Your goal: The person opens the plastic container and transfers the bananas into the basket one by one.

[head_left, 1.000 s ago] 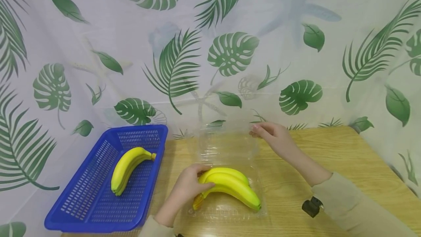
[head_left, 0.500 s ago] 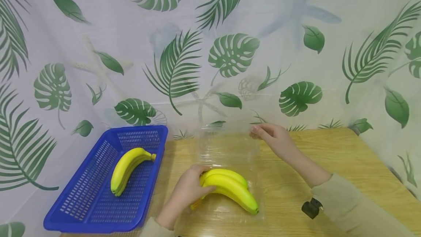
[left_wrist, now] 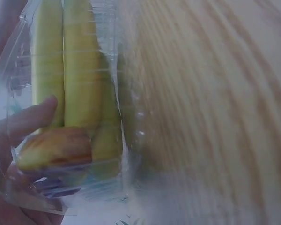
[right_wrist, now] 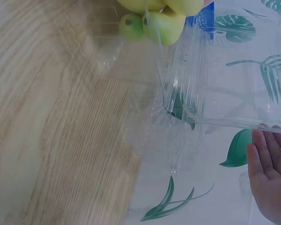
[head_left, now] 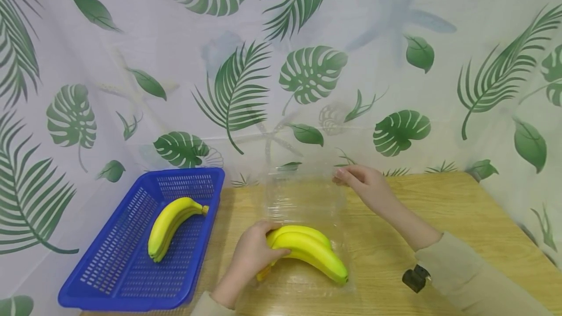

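Observation:
In the head view, my left hand (head_left: 251, 251) grips a bunch of bananas (head_left: 307, 251) near the stem end, thumb across the near side. The bunch lies in the base of a clear plastic clamshell container (head_left: 303, 286), its tips pointing right. Through the clear wall, the left wrist view shows the brown stem (left_wrist: 56, 149) beside my fingers. My right hand (head_left: 366, 184) pinches the right edge of the raised clear lid (head_left: 298, 196). In the right wrist view, the fingers (right_wrist: 267, 152) meet the lid's rim, and the banana tips (right_wrist: 164, 28) show at the top.
A blue plastic basket (head_left: 72, 284) stands to the left with another banana bunch (head_left: 169, 228) inside. Wood-grain table (head_left: 395, 277) extends right of the container. Behind it hangs a leaf-patterned white sheet (head_left: 307, 23). A black device (head_left: 416, 278) sits at the right sleeve.
The left hand has moved slightly right along the bananas, its thumb now covering more of them near the stem. The bunch has shifted a little toward the person. The right hand and lid stay put.

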Tool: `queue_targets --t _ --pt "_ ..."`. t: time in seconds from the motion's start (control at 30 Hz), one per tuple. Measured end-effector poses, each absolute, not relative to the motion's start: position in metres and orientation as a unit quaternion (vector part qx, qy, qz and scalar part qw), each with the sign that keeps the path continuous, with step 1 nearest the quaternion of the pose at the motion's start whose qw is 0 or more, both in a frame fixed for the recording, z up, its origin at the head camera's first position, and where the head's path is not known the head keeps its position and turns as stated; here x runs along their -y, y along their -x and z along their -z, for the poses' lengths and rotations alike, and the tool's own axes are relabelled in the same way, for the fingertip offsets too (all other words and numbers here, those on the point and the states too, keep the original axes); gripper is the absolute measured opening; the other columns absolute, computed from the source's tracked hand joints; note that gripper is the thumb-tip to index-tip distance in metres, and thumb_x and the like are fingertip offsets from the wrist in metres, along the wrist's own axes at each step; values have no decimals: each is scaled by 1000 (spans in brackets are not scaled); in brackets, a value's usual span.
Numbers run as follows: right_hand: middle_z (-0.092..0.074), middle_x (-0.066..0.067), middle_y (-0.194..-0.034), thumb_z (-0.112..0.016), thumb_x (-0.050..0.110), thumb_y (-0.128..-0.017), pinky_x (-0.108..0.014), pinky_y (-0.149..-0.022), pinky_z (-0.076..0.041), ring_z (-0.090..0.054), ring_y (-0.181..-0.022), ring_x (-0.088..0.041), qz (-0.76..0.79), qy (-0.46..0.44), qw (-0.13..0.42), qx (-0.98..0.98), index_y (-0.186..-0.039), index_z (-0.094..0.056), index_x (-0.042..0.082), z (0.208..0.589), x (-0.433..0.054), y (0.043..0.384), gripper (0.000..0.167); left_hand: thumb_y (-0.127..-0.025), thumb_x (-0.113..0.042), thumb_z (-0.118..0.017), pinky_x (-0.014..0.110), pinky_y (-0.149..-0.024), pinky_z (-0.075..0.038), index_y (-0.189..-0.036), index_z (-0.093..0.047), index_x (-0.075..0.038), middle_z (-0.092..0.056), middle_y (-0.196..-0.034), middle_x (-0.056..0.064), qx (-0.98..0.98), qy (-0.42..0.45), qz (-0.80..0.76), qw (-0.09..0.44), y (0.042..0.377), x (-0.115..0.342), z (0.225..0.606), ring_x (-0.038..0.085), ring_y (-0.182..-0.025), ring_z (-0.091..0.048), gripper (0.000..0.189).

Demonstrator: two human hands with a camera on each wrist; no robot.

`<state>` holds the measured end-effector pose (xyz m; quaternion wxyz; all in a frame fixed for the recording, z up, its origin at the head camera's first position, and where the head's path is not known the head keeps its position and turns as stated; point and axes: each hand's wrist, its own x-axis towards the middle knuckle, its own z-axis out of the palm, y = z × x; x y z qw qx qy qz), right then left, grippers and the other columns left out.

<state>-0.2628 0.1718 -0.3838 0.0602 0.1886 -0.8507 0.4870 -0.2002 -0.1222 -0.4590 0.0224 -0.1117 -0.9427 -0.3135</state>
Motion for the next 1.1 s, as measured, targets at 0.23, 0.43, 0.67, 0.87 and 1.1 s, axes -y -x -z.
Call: queue_targets --t 0.23,0.43,0.67,0.87,1.1 --pt "-79 -20 -116 -55 22 -112 -39 -99 -64 -75 -110 -35 -491 -191 62 848 -123 -74 -3 384 -170 264 33 -77 -33 -97 50 -103 -60 -126 -76 -7 -76 -125 13 951 114 284 42 201 122 462 33 -116 -72 60" --pt "-79 -20 -115 -55 22 -112 -42 -99 -64 -75 -108 -34 -492 -191 65 847 -122 -74 -3 386 -169 265 33 -78 -36 -95 48 -101 -61 -126 -77 -9 -78 -122 10 952 142 262 68 203 124 465 30 -114 -74 58" --pt "-79 -20 -115 -56 21 -112 -38 -98 -64 -75 -109 -33 -496 -191 67 844 -122 -75 -2 384 -169 263 31 -79 -38 -94 49 -100 -61 -126 -77 -10 -78 -123 10 952 139 267 61 202 124 465 31 -115 -74 57" --pt "-79 -20 -117 -55 20 -112 -46 -101 -63 -74 -111 -36 -497 -193 62 844 -124 -73 -3 382 -169 261 32 -75 -36 -98 45 -97 -62 -123 -79 -11 -79 -120 9 946 120 295 66 203 124 467 29 -111 -74 57" --pt "-79 -21 -117 -55 19 -112 -48 -101 -63 -74 -111 -38 -498 -194 62 843 -124 -73 -4 382 -169 262 32 -73 -35 -99 41 -90 -63 -120 -79 -11 -79 -116 8 941 118 309 78 204 125 469 26 -106 -74 57"
